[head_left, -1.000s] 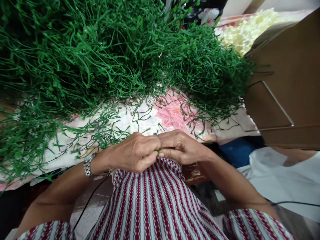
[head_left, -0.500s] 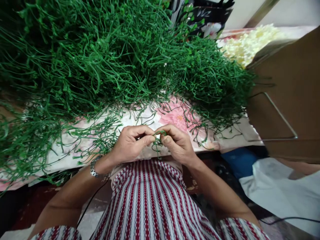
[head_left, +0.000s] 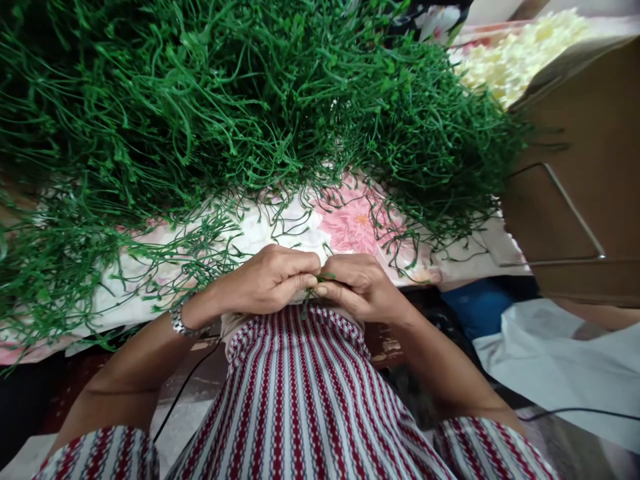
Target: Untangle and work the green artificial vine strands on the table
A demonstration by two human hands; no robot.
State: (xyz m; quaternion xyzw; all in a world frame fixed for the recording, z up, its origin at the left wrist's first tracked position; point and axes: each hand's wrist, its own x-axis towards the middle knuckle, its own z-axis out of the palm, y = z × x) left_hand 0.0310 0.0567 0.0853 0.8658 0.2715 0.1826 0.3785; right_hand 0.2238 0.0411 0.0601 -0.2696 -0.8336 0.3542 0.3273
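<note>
Both hands pinched together on one small green sprig, low against your striped lap.

Your left hand [head_left: 267,280] and right hand [head_left: 357,285] have dropped closer to you than half a second ago, fingertips meeting on the green sprig [head_left: 314,288]. Beyond lies the flowered cloth [head_left: 350,223], then the heap of green stems [head_left: 225,107].

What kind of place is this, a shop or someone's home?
Probably a home workspace for making artificial flowers by hand. A big heap of green plastic stems lies on a floral cloth, a pile of pale petals sits behind, and both hands work one small stem.
</note>
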